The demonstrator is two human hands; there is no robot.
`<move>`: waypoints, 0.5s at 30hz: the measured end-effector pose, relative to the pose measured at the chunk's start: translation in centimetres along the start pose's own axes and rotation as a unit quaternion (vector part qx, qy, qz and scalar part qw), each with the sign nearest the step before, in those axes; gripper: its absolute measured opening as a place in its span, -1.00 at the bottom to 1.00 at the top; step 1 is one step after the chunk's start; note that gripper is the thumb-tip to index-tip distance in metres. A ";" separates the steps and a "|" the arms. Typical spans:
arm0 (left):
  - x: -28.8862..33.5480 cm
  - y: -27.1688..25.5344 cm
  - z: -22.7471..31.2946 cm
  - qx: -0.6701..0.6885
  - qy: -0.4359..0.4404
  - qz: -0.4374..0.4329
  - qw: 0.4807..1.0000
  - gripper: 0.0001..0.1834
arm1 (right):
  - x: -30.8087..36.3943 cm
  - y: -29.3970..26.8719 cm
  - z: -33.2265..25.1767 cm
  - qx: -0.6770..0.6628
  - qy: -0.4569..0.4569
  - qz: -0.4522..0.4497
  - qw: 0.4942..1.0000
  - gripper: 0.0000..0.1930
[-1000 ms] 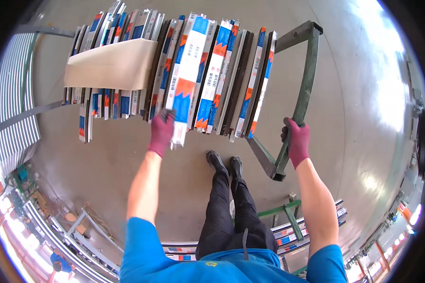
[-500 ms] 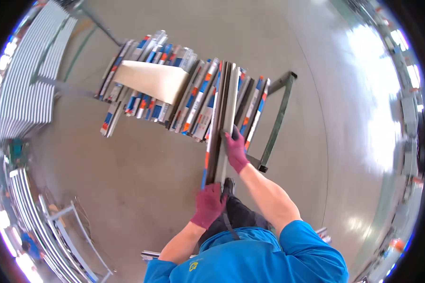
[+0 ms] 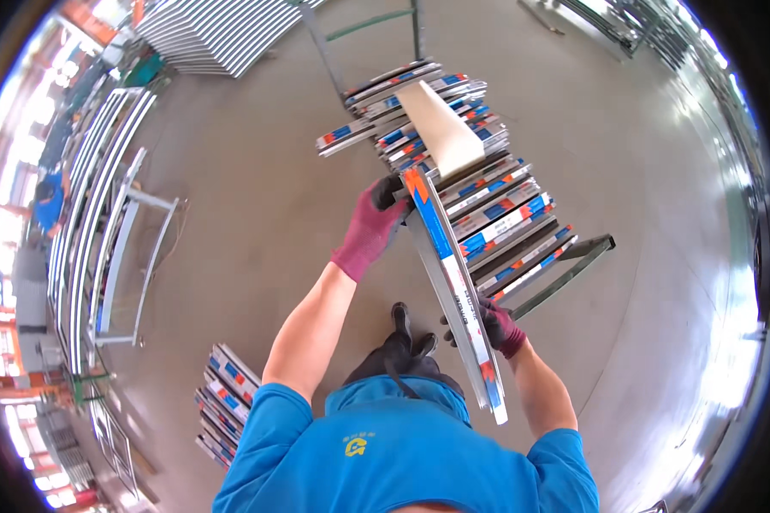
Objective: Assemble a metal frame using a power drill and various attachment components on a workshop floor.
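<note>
Left hand point(image 3: 370, 229) grips far end of profile point(image 3: 453, 282), right hand point(image 3: 494, 327) clamps near end. Keep level, clear of stack point(image 3: 479, 197) beside left hand.

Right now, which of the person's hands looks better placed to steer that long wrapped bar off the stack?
Probably the left hand: it grips the bar at its far end beside the stack. The right hand holds it lower.
</note>
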State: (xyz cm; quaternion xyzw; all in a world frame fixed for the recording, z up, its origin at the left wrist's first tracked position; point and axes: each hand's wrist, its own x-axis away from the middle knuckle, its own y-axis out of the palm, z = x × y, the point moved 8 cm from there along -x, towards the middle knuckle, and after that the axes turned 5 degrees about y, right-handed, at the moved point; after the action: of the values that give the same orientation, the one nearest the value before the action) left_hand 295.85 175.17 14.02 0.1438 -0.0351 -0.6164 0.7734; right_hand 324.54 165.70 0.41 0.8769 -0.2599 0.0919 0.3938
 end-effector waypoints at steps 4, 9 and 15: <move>5.2 -3.2 2.3 -0.068 -0.071 -0.027 0.995 -0.67 | 1.4 2.5 2.6 0.013 0.041 -0.038 0.998 -0.19; 9.8 -6.8 5.5 -0.198 -0.098 -0.021 0.975 -0.77 | 2.8 7.4 2.1 0.119 0.044 -0.023 0.992 -0.30; 9.7 -12.4 7.8 -0.212 0.012 0.083 0.974 -0.80 | -0.9 12.2 -1.3 0.288 -0.022 0.044 0.956 -0.41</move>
State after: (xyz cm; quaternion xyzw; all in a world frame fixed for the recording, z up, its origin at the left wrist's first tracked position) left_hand 284.70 161.95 17.00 -0.0200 0.0938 -0.5420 0.8349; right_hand 317.36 160.24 8.79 0.9426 -0.2693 0.1606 0.1146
